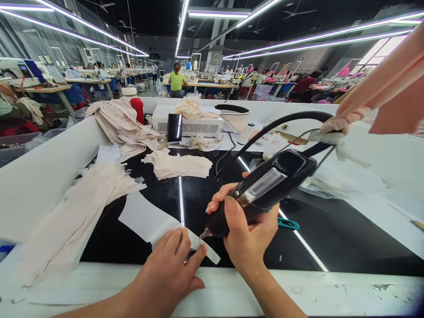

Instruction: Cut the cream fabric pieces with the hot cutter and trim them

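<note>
In my right hand (253,234) is a black corded hand tool (258,190) with a silver lever on its side and a small metal tip; my fingers and thumb wrap round its body. The tip points down and left, touching or just above a narrow white fabric piece (145,216). My left hand (175,260) lies over the lower part of that piece, fingers stretched out and pressing it against the black glossy work surface (109,238). The index finger and thumb are close to the tip. Part of the fabric is hidden beneath this hand.
A stack of cream fabric pieces (182,165) sits ahead, with more cloth (82,207) heaped at left. Behind stand a white vented box (202,127) and a phone (175,127). The tool's thick cable (281,118) arches rightward. A teal cutter (289,223) lies right of my hand.
</note>
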Demonstrator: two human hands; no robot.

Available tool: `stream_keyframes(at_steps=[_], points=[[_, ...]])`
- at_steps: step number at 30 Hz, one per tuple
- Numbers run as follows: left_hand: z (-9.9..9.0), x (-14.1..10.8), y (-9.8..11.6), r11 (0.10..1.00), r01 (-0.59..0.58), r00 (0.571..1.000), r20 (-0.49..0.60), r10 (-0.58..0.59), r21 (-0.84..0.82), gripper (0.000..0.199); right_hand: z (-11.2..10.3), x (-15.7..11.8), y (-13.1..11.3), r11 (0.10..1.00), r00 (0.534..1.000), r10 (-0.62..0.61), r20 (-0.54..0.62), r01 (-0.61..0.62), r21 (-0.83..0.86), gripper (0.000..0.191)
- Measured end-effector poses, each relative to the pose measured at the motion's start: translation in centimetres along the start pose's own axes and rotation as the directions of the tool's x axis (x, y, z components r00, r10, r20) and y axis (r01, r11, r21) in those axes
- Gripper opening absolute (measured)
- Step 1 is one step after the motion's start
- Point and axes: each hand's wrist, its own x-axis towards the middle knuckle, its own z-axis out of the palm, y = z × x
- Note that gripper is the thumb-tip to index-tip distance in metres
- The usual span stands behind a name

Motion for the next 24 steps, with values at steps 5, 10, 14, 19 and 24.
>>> stream_keyframes(at_steps=[5, 10, 14, 19, 24], points=[[0.1, -0.1, -0.1, 1.0, -0.018, 1.0, -0.003, 0.018, -0.021, 0.083, 0.4, 0.3, 0.3, 0.999, 1.0, -0.001, -0.011, 0.002, 0.04, 0.027], [0.1, 0.0, -0.2, 0.999, -0.018, 0.999, -0.043, 0.016, -0.049, 0.084, 0.8, 0.2, 0.9, 0.997, 1.0, 0.008, 0.009, -0.008, 0.079, 0.028], [0.1, 0.0, -0.2, 0.998, -0.002, 0.998, -0.066, -0.003, -0.063, 0.083, 1.0, 0.1, 1.0, 0.998, 1.0, 0.023, -0.001, -0.023, 0.061, 0.025], [-0.2, 0.1, -0.3, 0.999, 0.0, 0.997, -0.074, -0.004, -0.052, 0.081, 1.2, 0.5, 1.1, 0.996, 1.0, 0.008, 0.011, -0.009, 0.089, 0.027], [-0.1, 0.1, -0.4, 0.997, -0.007, 0.998, -0.07, 0.001, -0.079, 0.081, 1.7, 0.6, 1.5, 0.995, 0.999, 0.025, 0.029, -0.027, 0.098, 0.029]])
